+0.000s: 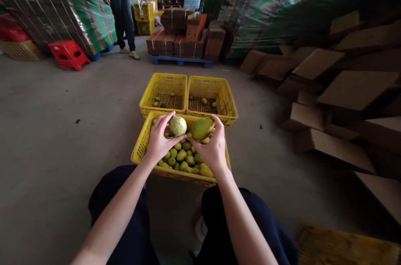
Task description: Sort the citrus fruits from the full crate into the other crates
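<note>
fruit (178, 125) in fingers (164, 119) above crate (140, 142)

Here's the round fruit (178, 125), rough and knobbly, its skin matt, and alongside it the longer fruit (202, 128), smoother, with a soft sheen! Hard moulded plastic for the front crate (142, 142); dull, concrete-like floor (103, 98); matt cardboard boxes (357, 89); and glossy, creased plastic film (266, 2) catching the light! Matt cloth trousers (108, 183), too, and a smooth, shiny plastic stool (69, 53).
</note>
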The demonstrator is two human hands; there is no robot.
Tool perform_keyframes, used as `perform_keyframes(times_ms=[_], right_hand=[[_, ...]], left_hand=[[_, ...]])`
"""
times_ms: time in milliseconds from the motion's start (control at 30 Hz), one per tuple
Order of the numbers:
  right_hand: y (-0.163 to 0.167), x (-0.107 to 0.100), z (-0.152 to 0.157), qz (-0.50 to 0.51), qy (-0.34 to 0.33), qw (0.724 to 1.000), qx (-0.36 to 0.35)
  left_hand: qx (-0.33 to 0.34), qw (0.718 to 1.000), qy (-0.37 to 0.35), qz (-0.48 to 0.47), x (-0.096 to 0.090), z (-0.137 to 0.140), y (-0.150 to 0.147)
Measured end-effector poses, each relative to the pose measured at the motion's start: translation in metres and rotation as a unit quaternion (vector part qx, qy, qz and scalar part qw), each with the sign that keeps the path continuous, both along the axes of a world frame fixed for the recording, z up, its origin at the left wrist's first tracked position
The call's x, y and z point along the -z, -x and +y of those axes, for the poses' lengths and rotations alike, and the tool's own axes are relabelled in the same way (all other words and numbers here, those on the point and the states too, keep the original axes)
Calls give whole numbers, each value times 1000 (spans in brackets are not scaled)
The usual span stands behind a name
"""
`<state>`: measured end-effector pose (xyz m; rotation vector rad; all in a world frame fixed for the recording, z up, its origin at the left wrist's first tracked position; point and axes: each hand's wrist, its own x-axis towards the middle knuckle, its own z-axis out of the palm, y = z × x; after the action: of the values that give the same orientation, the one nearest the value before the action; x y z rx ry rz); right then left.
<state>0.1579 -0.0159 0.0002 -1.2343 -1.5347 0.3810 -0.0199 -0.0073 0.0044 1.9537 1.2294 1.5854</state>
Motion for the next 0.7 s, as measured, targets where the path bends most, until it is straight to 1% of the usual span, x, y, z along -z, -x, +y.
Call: perform_keyframes(times_ms=[33, 100, 167, 233, 367, 500, 600, 700], right_hand=[[-1, 0, -1, -40, -33, 999, 12], [-2, 0, -2, -86, -76, 993, 32], [-2, 0, -2, -106, -99, 989, 41], [-1, 1, -3, -115, -109, 987, 40], [0, 4, -3, -115, -113, 986, 36], [-1, 4, -3, -111, -109, 987, 35], [-1, 5, -3, -104, -96, 989, 36], [0, 4, -4, -78, -70, 994, 40]], left_hand=[[-7, 999, -26, 26, 0, -1, 1], [-11, 995, -70, 64, 1, -2, 3], [-11, 990, -101, 93, 3, -3, 3], [-15, 986, -122, 117, 5, -3, 4], [-28, 977, -152, 150, 5, -4, 6], [-46, 973, -164, 155, 2, -6, 6], [-54, 972, -171, 153, 0, -7, 6], [-60, 974, -171, 138, -2, -8, 6]])
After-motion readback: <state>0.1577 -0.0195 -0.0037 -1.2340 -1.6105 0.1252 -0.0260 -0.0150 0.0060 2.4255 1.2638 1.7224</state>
